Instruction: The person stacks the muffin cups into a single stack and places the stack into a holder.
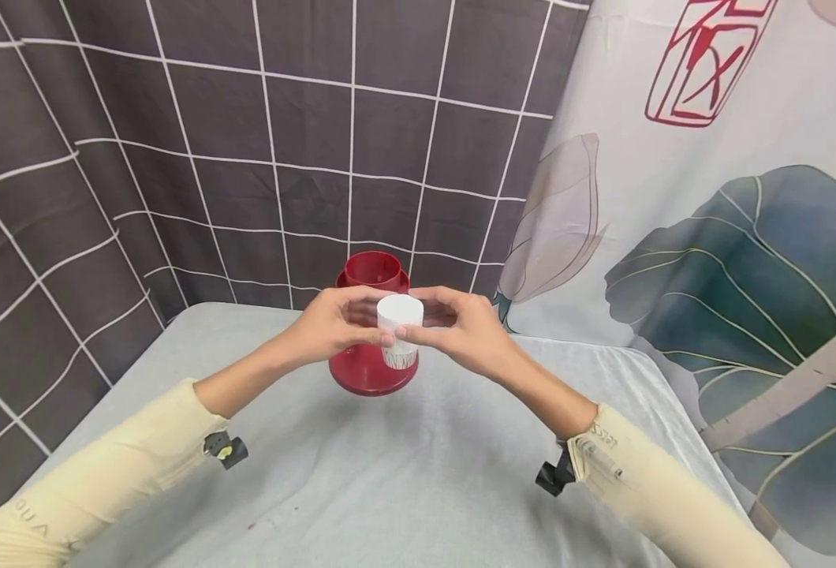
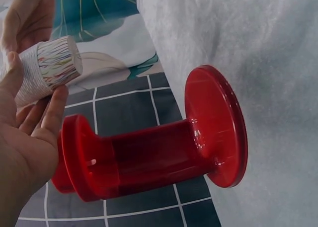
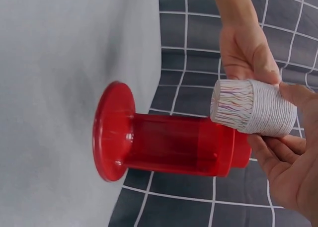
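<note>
In the head view, a stack of nested white paper cups (image 1: 400, 313) stands upright between my two hands, above the table. The bottom cup carries thin coloured lines, plain in the right wrist view on the cups (image 3: 233, 104). My left hand (image 1: 338, 323) grips the stack from the left, thumb in front and fingers behind. From the right, my right hand (image 1: 469, 325) holds it the same way, and the thumbs nearly meet. Just behind the stack stands a red plastic cup dispenser (image 1: 372, 381) with a round base, a slimmer body and an open top.
A pale grey cloth covers the table (image 1: 361, 473). Behind it hangs a dark curtain (image 1: 311, 134) with a white grid. To the right is a white curtain (image 1: 567, 315) printed with large leaves.
</note>
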Motion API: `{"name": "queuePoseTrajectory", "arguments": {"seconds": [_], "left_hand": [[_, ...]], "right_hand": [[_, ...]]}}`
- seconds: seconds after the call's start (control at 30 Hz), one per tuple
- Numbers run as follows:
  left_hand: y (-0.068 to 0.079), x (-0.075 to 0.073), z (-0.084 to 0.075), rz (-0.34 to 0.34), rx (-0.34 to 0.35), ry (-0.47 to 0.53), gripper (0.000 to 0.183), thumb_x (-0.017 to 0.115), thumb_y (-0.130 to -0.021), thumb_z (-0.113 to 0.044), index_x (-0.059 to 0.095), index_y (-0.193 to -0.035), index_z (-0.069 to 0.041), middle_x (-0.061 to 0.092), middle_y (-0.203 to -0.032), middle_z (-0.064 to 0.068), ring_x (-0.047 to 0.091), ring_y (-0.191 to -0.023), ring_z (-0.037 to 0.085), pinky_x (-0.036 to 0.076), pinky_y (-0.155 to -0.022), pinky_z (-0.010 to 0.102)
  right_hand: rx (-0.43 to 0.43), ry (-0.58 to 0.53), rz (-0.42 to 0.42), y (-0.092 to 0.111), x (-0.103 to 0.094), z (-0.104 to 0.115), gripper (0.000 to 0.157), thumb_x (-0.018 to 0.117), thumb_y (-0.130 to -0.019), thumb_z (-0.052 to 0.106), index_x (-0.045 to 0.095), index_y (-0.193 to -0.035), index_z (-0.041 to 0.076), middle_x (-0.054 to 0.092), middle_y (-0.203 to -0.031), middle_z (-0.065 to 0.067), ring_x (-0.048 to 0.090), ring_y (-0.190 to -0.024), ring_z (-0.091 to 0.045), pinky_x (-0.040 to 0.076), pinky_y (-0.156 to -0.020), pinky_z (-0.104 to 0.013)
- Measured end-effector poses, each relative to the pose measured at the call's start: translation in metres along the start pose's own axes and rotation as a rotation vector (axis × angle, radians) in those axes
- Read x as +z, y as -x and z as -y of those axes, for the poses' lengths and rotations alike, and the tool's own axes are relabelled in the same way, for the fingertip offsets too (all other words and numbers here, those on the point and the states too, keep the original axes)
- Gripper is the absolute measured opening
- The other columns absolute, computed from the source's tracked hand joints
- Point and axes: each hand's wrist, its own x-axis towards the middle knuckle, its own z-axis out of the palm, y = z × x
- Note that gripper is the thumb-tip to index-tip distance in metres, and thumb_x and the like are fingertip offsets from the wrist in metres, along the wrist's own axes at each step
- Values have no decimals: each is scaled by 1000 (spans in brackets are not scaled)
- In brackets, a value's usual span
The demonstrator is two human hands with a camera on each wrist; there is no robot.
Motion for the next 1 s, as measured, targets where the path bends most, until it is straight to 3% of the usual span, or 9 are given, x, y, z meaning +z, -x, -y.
{"name": "queuePoseTrajectory", "arguments": {"seconds": [0.27, 0.63, 1.0], "left_hand": [[-5, -7, -8, -62, -21, 58, 57, 91, -95, -8, 70, -149, -7, 79, -134, 17, 81, -123, 33, 69, -98, 37], [-19, -27, -24, -115, 29, 91, 56, 93, -91, -5, 74, -144, -7, 82, -128, 15, 84, -112, 21, 69, -95, 32], [-34, -45, -33, -142, 47, 38, 52, 92, -94, -11, 74, -143, -6, 83, -127, 11, 84, -112, 18, 68, -95, 28]], "right_hand": [[25, -76, -6, -16, -8, 4, 55, 92, -94, 40, 76, -142, 18, 84, -128, -1, 84, -115, -19, 69, -100, -42], [-12, -236, -6, -41, -17, 13, 54, 92, -94, 23, 75, -144, 13, 84, -130, -8, 83, -119, -23, 68, -104, -40], [-35, -225, -33, -64, -22, 22, 56, 93, -93, 25, 74, -146, 15, 83, -134, -6, 82, -123, -23, 67, -107, -43]]}}
